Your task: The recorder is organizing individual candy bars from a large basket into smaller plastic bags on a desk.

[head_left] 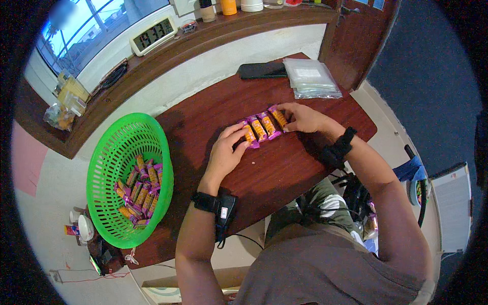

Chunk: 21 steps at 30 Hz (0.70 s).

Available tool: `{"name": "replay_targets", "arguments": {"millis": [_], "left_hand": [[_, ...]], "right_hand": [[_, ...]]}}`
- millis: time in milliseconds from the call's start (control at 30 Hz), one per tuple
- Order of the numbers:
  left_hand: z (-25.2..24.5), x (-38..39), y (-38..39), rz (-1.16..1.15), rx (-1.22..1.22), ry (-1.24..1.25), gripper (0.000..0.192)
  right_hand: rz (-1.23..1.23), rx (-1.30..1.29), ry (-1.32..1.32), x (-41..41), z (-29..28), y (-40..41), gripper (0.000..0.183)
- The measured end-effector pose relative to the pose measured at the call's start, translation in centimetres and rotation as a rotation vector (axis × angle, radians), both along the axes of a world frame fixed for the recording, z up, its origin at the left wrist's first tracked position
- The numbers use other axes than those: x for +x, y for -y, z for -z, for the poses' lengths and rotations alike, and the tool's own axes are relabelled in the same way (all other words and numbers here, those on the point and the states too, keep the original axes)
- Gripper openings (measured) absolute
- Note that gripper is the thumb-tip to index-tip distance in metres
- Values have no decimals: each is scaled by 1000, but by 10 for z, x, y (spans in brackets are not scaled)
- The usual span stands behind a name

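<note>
Several small wrapped snack bars point(259, 128) in purple and orange wrappers lie side by side in a row on the dark red-brown wooden table point(198, 106). My left hand point(227, 151) has thumb and fingers at the two ends of the leftmost bar point(249, 134). At the row's other end, my right hand point(301, 117) grips the rightmost bar point(280, 117) between thumb and fingers. That bar tilts a little, and my fingers hide part of it. To the left, a green plastic basket point(164, 152) leans over and holds many similar wrapped bars point(142, 193).
Clear plastic bags point(312, 78) lie at the table's back right, beside a black flat object point(263, 71). A digital clock point(153, 36) stands on the wooden window ledge point(213, 36). White bowls point(86, 228) sit beyond the basket. Cables hang near my legs.
</note>
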<state>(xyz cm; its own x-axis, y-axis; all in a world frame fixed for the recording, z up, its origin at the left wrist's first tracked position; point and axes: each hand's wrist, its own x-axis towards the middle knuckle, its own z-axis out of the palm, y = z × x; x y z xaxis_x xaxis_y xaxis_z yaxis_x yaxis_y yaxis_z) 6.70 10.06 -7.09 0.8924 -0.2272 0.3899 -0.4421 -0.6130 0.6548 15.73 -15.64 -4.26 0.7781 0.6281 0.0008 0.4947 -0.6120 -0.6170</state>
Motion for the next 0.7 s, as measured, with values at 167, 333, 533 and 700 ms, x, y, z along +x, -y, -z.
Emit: {"name": "replay_targets", "arguments": {"millis": [167,333,533,700], "left_hand": [[4,1,-2,16,-1,5,32],[5,2,-3,28,-10,41,32],[3,1,-1,19,-9,24,33],[3,0,-4,14,1,21,34]], "right_hand": [[23,-21,-53,-10,-7,-8,68],[-53,80,-8,-10,-4,-6,65],[-44,107,-21,-8,1,-3,64],[-54,25,-33,-12,-12,-4,65]]}}
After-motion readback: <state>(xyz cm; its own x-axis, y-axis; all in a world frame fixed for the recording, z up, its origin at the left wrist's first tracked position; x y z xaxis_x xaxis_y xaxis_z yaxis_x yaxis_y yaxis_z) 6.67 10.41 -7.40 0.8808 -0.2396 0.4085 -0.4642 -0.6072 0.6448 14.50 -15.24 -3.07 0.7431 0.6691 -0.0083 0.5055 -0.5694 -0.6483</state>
